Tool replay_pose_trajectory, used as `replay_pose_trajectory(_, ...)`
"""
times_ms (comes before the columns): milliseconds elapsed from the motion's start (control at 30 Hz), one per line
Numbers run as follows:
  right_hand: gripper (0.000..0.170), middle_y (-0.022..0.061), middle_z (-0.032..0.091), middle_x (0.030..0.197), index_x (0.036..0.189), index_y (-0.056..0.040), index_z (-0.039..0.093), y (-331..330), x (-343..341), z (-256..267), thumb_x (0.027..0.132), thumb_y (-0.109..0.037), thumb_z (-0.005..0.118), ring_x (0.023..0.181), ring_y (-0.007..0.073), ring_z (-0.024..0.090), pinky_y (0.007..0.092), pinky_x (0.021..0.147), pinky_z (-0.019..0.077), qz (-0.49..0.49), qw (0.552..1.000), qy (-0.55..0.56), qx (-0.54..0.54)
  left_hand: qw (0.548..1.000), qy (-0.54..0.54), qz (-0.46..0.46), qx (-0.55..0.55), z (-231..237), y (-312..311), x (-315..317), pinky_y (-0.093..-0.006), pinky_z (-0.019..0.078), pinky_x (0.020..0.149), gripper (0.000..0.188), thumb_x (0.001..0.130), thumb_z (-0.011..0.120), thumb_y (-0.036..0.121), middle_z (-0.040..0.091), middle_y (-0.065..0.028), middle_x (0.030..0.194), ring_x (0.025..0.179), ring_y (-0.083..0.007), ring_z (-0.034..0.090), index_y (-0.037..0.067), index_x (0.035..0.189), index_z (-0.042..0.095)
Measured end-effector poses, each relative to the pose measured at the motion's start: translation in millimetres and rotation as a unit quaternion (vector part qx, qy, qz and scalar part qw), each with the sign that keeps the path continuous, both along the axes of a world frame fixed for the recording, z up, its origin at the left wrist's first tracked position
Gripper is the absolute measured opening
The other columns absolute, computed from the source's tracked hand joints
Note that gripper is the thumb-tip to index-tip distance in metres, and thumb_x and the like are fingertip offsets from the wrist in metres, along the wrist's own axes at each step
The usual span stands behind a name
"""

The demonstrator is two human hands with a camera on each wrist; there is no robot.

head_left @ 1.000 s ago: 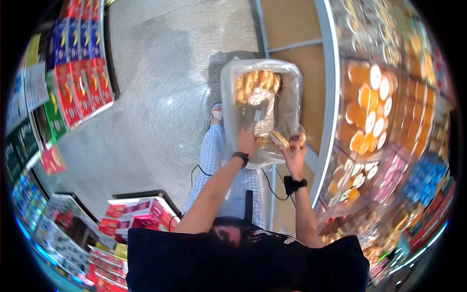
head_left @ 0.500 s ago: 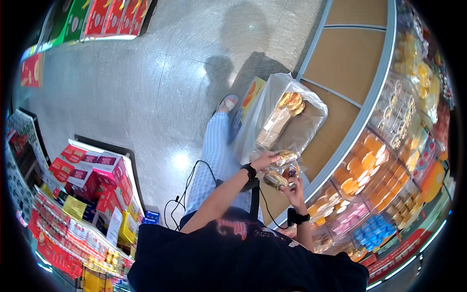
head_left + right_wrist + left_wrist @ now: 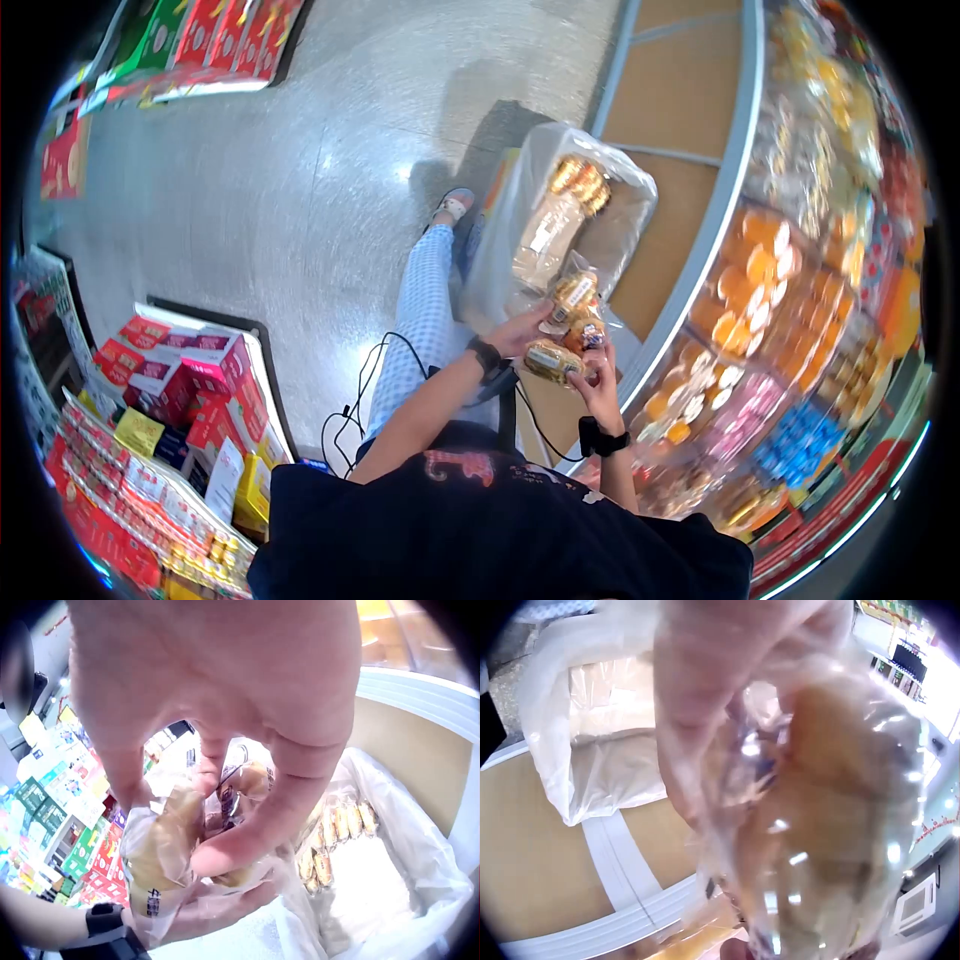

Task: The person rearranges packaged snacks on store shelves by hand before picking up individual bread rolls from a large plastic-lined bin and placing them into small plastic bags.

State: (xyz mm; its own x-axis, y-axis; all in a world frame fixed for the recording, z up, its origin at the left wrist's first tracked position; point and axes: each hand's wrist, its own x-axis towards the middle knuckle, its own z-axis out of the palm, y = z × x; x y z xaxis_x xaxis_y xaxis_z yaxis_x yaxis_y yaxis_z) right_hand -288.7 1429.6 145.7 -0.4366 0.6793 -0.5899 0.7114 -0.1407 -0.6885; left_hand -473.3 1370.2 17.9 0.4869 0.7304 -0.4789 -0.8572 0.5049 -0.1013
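Note:
Several clear-wrapped pastries are held together between both hands, above the near end of a box lined with clear plastic (image 3: 640, 210). The left hand (image 3: 522, 332) grips them from the left, its fingers around an upper wrapped pastry (image 3: 575, 292). From the right, the right hand (image 3: 598, 385) pinches a lower wrapped pastry (image 3: 550, 362); the right wrist view shows its thumb and fingers round a crinkled wrapper (image 3: 161, 855). In the left wrist view a wrapped pastry (image 3: 832, 817) fills the near side, blurred. More wrapped pastries (image 3: 580, 184) lie at the box's far end.
Beside the box on the right runs a shelf edge (image 3: 725, 200) with bins of packaged cakes (image 3: 750, 270) behind it. A display of red and pink boxes (image 3: 180, 370) stands at the left. Black cables (image 3: 375, 375) hang by the person's leg.
Since a second ago both hands have come up out of the box toward the body, bringing wrapped pastries with them. In the last half second the pastries have been drawn closer together, and the view has shifted.

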Motion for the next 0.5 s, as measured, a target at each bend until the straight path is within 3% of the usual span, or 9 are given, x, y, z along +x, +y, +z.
replay_pose_trajectory(67,0.035,0.0148,0.037,0.143,0.103,-0.0064,0.056,-30,19,7,0.076,-0.002,0.079,0.117,0.0255,0.050,0.0361,0.099,0.0446,-0.089,0.992,0.088,-0.009,0.991,-0.131,0.003,-0.027,-8,-20,28,-0.0424,0.0524,0.096,0.052,0.101,0.050,0.042,0.054,-0.0071,0.133,0.117,-0.0266,0.058,0.012,0.141,0.040)
replay_pose_trajectory(100,0.035,0.0153,0.035,0.148,0.100,-0.0068,0.059,-47,35,7,0.073,-0.006,0.082,0.113,0.0214,0.054,0.0312,0.085,0.0501,-0.133,0.988,0.084,-0.010,0.994,-0.110,-0.010,-0.027,-2,-30,38,-0.0434,0.0507,0.098,0.051,0.102,0.047,0.043,0.052,-0.0076,0.135,0.118,-0.0262,0.057,0.012,0.142,0.039)
replay_pose_trajectory(133,0.035,0.0153,0.035,0.148,0.100,-0.0068,0.059,-63,50,10,0.073,-0.006,0.082,0.113,0.0214,0.054,0.0312,0.085,0.0501,-0.159,0.983,0.092,0.002,0.994,-0.102,-0.039,-0.019,4,-39,50,-0.0434,0.0507,0.098,0.051,0.102,0.047,0.043,0.052,-0.0076,0.135,0.118,-0.0262,0.057,0.012,0.142,0.039)
replay_pose_trajectory(200,0.033,0.0158,0.025,0.153,0.097,-0.0051,0.055,-94,76,25,0.076,-0.002,0.079,0.113,0.0156,0.055,0.0232,0.071,0.0563,-0.098,0.994,0.042,0.037,0.998,-0.008,-0.066,-0.002,17,-60,75,-0.0434,0.0497,0.099,0.051,0.102,0.047,0.043,0.050,-0.0080,0.137,0.119,-0.0255,0.056,0.013,0.143,0.040)
replay_pose_trajectory(233,0.038,0.0130,0.038,0.144,0.098,-0.0083,0.061,-109,84,33,0.070,-0.015,0.086,0.095,0.0104,0.060,0.0200,0.056,0.0476,-0.146,0.985,0.053,0.072,0.995,-0.017,-0.099,0.001,22,-71,86,-0.0416,0.0493,0.100,0.053,0.101,0.048,0.043,0.048,-0.0080,0.139,0.120,-0.0243,0.056,0.012,0.143,0.040)
replay_pose_trajectory(333,0.037,0.0113,0.042,0.136,0.098,-0.0086,0.061,-157,128,51,0.071,-0.018,0.086,0.093,0.0106,0.060,0.0205,0.056,0.0475,-0.185,0.973,0.083,0.112,0.991,0.019,-0.132,0.016,52,-98,126,-0.0397,0.0509,0.098,0.057,0.100,0.049,0.045,0.048,-0.0083,0.140,0.121,-0.0225,0.055,0.010,0.144,0.039)
replay_pose_trajectory(367,0.036,0.0096,0.045,0.123,0.097,-0.0091,0.062,-170,138,61,0.072,-0.021,0.085,0.092,0.0135,0.058,0.0226,0.061,0.0483,-0.211,0.965,0.098,0.123,0.987,-0.005,-0.162,0.016,47,-113,144,-0.0387,0.0519,0.096,0.060,0.099,0.048,0.048,0.053,-0.0095,0.135,0.115,-0.0213,0.060,0.008,0.143,0.040)
replay_pose_trajectory(400,0.036,0.0096,0.045,0.123,0.097,-0.0091,0.062,-185,155,66,0.072,-0.021,0.085,0.092,0.0135,0.058,0.0226,0.061,0.0483,-0.244,0.956,0.100,0.127,0.981,0.001,-0.194,0.017,53,-125,159,-0.0387,0.0519,0.096,0.060,0.099,0.048,0.048,0.053,-0.0095,0.135,0.115,-0.0213,0.060,0.008,0.143,0.040)
replay_pose_trajectory(500,0.038,0.0098,0.044,0.107,0.098,-0.0097,0.063,-234,191,79,0.073,-0.025,0.086,0.095,0.0217,0.053,0.0306,0.078,0.0488,-0.253,0.949,0.124,0.139,0.962,-0.048,-0.267,-0.003,72,-158,189,-0.0387,0.0548,0.089,0.061,0.099,0.043,0.055,0.066,-0.0111,0.117,0.100,-0.0229,0.067,0.007,0.135,0.049)
